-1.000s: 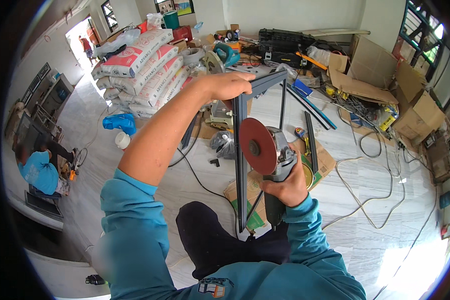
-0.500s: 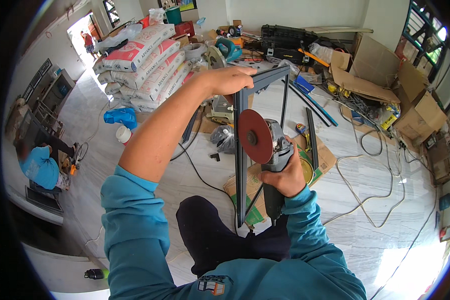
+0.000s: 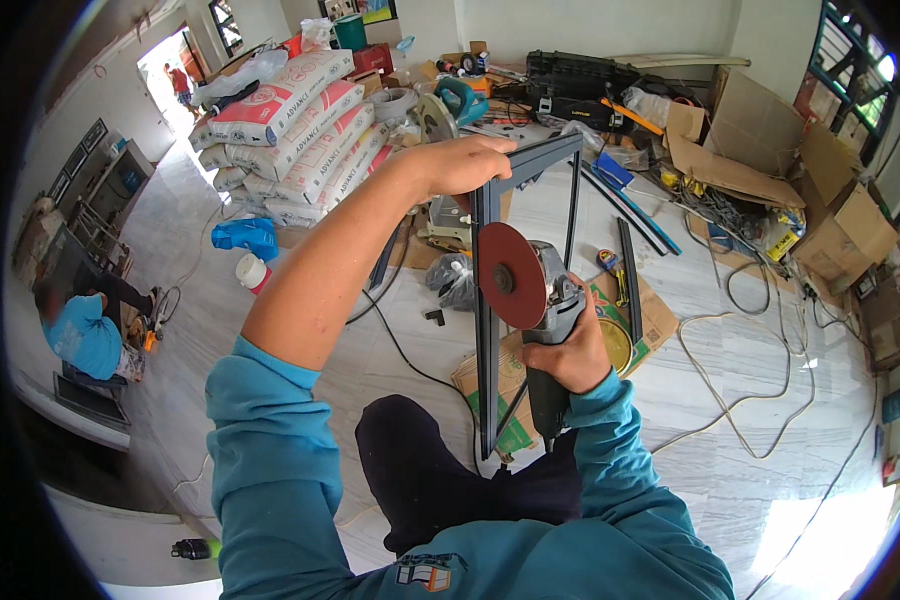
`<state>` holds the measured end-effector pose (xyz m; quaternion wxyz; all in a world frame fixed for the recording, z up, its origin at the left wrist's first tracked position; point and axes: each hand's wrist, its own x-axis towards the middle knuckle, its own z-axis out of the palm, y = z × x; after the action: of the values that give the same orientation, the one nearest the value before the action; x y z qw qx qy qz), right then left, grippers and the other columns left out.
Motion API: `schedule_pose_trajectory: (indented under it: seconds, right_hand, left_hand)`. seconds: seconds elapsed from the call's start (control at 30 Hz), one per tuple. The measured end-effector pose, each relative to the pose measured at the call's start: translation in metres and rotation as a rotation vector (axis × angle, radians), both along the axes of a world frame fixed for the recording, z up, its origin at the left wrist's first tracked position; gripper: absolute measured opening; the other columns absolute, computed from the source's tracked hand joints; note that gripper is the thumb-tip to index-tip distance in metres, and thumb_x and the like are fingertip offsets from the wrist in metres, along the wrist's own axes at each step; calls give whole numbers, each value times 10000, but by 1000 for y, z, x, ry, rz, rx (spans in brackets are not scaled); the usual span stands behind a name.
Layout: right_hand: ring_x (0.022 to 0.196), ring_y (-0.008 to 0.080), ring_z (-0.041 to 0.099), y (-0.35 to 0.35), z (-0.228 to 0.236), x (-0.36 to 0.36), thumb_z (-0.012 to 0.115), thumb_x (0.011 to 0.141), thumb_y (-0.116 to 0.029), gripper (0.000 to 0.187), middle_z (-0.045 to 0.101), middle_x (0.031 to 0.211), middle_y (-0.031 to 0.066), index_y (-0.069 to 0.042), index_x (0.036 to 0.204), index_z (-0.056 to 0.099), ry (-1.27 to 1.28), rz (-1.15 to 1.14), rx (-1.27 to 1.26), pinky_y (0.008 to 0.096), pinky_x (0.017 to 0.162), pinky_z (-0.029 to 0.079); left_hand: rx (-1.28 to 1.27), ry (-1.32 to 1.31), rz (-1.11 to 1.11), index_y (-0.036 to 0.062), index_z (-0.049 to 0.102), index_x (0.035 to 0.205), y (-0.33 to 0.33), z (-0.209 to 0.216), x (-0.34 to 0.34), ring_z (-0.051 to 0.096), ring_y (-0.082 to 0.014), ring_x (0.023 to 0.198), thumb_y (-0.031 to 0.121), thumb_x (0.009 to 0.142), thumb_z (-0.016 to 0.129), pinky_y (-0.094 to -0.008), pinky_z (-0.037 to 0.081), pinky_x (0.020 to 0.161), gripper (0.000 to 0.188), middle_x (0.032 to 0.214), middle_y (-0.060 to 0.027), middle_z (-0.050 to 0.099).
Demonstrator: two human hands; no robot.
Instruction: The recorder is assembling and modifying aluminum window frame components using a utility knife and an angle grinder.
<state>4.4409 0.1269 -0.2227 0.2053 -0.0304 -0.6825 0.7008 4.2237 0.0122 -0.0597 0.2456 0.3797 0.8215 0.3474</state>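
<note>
My left hand (image 3: 467,166) grips the upper corner of a dark grey metal frame (image 3: 487,380), its fingers wrapped over the top bar. The frame stands upright in front of my knees. In my right hand (image 3: 576,352) is an angle grinder (image 3: 550,395), held by its body with the fingers closed round it. Its reddish-brown sanding disc (image 3: 510,277) faces left, close beside the frame's near upright bar. I cannot tell whether disc and bar touch, or whether the disc is spinning.
A flattened cardboard piece (image 3: 650,320) lies under the frame, with a tape measure (image 3: 607,260) nearby. Cement bags (image 3: 290,110) are stacked at the far left. Cables (image 3: 705,375) trail over the floor at right, below open boxes (image 3: 840,240). Another person (image 3: 82,335) sits at far left.
The whole view has shifted slightly. My hands, the frame and the grinder keep nearly the same positions relative to one another.
</note>
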Motion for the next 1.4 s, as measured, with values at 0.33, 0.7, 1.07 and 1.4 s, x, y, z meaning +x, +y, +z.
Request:
schedule_pose_trajectory:
  seconds: [0.33,0.7,1.07,1.4]
  right_hand:
    - [977,176,599,1,8,-9,833,546,-24,950,629,1094,74,22,1368,361,53,21,15,300,910,482]
    - [957,173,597,-3,25,-3,825,550,0,956,621,1078,66,7,1379,348,29,1,14,306,883,497]
    - [958,178,599,3,0,-3,832,539,-34,939,626,1079,74,14,1361,383,22,-1,25,302,888,490]
    - [946,177,605,0,-12,1,824,548,-35,932,630,1068,80,9,1364,376,-2,-7,-6,301,890,488]
  left_hand:
    - [-47,-136,-23,39,359,1517,0,6,5,354,-240,1419,262,911,500,-323,283,1139,661,1582,-134,344]
    - [-13,7,-83,32,348,1520,-1,0,2,351,-233,1420,278,929,487,-321,274,1141,655,1579,-133,346]
    - [4,14,-44,62,420,1493,8,6,6,522,-181,1171,284,918,500,-297,426,940,622,1399,-96,530]
    - [33,-51,-13,72,422,1493,12,-2,-13,536,-170,1155,262,916,497,-312,471,837,612,1397,-90,523]
